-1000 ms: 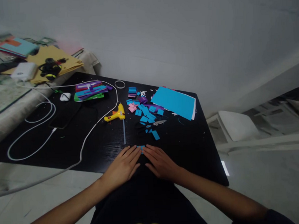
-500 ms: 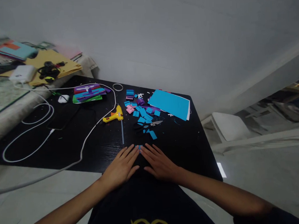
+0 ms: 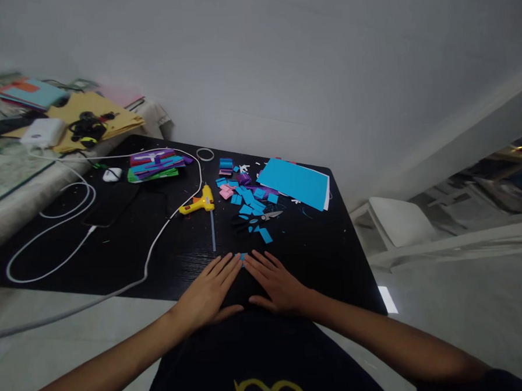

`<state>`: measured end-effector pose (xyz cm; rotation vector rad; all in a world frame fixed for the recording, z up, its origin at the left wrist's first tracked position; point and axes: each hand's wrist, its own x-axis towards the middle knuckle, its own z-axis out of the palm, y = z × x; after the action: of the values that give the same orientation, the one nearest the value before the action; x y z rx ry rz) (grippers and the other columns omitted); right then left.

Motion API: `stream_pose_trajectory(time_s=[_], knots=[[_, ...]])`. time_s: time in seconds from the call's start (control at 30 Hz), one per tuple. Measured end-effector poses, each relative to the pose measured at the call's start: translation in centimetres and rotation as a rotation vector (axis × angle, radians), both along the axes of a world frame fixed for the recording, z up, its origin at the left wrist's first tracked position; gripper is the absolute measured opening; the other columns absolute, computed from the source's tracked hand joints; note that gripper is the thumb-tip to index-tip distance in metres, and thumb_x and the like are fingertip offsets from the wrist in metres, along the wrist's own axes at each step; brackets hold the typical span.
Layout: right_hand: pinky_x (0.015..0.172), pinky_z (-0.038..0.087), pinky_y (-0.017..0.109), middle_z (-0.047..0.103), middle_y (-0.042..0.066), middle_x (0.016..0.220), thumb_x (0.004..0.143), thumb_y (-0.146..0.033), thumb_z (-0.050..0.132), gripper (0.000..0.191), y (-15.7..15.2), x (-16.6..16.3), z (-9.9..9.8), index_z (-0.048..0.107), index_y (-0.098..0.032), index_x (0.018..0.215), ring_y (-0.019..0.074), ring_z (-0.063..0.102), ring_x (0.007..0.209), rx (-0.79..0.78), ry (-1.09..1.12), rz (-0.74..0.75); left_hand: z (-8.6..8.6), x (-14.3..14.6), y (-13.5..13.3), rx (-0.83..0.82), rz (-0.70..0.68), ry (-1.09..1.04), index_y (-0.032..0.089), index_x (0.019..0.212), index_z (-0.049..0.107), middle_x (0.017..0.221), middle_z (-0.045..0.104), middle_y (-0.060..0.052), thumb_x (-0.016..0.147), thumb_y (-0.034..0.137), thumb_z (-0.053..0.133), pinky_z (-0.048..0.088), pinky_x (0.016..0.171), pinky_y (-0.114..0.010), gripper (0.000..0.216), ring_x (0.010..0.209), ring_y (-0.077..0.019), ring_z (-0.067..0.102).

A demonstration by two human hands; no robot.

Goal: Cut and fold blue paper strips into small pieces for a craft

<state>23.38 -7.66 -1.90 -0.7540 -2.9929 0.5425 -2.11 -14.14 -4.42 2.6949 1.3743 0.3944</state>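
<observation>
My left hand lies flat near the front edge of the black table, fingers stretched out. Mirroring it, my right hand rests palm down with its fingers extended. Both sets of fingertips press on a small blue paper piece, mostly covered by them. Just beyond are dark-handled scissors and a scatter of cut blue paper pieces. A yellow glue gun with a glue stick out of its back lies ahead of my left hand.
A blue sheet on white paper lies at the back right. Folded coloured paper is stacked at the back left. A white cable loops across the table's left side, by a dark phone. A white chair stands right.
Both thumbs have moved lower and lie straighter, while the fingertips stay on the blue paper piece. The view has shifted slightly.
</observation>
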Motion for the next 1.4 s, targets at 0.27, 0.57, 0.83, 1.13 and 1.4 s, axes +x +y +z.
stream_pose_trajectory(time_s=[0.27, 0.57, 0.83, 1.13, 1.4], knots=[[0.129, 0.013, 0.053, 0.020, 0.012, 0.170, 0.102, -0.061, 0.039, 0.080, 0.1, -0.1, 0.5, 0.019, -0.013, 0.163, 0.0280, 0.009, 0.160, -0.027, -0.026, 0.007, 0.1, -0.2, 0.1, 0.006, 0.002, 0.027, 0.018, 0.164, 0.022, 0.165, 0.035, -0.012, 0.096, 0.069, 0.044, 0.032, 0.121, -0.046, 0.088, 0.153, -0.0326, 0.031], [0.127, 0.021, 0.054, 0.027, 0.014, 0.168, 0.099, -0.060, 0.048, 0.081, 0.8, -0.5, 1.9, 0.023, -0.015, 0.162, 0.0300, 0.016, 0.158, -0.075, -0.036, 0.019, 0.2, -0.6, 0.3, -0.041, -0.009, 0.030, 0.020, 0.163, 0.026, 0.165, 0.035, -0.011, 0.097, 0.065, 0.045, 0.028, 0.124, -0.047, 0.082, 0.154, -0.0306, 0.029], [0.124, 0.027, 0.056, 0.030, 0.015, 0.167, 0.096, -0.055, 0.058, 0.083, 1.3, -1.0, 3.3, 0.028, -0.013, 0.161, 0.0355, 0.021, 0.157, -0.138, -0.097, 0.020, 1.0, -1.0, 0.6, -0.088, -0.044, 0.051, 0.018, 0.163, 0.026, 0.166, 0.034, -0.011, 0.099, 0.063, 0.043, 0.029, 0.123, -0.047, 0.079, 0.154, -0.0314, 0.029], [0.123, 0.030, 0.058, 0.031, 0.012, 0.166, 0.093, -0.045, 0.066, 0.082, 2.2, -0.9, 4.2, 0.029, -0.019, 0.161, 0.0376, 0.021, 0.156, -0.141, -0.128, 0.058, 1.4, -1.5, 0.6, -0.097, -0.064, -0.008, 0.023, 0.165, 0.016, 0.167, 0.032, -0.010, 0.099, 0.061, 0.047, 0.030, 0.122, -0.047, 0.082, 0.154, -0.0308, 0.028], [0.127, 0.017, 0.057, 0.023, 0.011, 0.169, 0.095, -0.048, 0.060, 0.082, 2.5, -1.8, 5.4, 0.025, -0.017, 0.162, 0.0371, 0.010, 0.158, -0.230, -0.246, 0.051, 1.5, -1.6, 0.7, -0.159, -0.070, -0.014, 0.024, 0.165, 0.013, 0.168, 0.029, -0.010, 0.099, 0.058, 0.049, 0.029, 0.123, -0.049, 0.083, 0.155, -0.0319, 0.025]])
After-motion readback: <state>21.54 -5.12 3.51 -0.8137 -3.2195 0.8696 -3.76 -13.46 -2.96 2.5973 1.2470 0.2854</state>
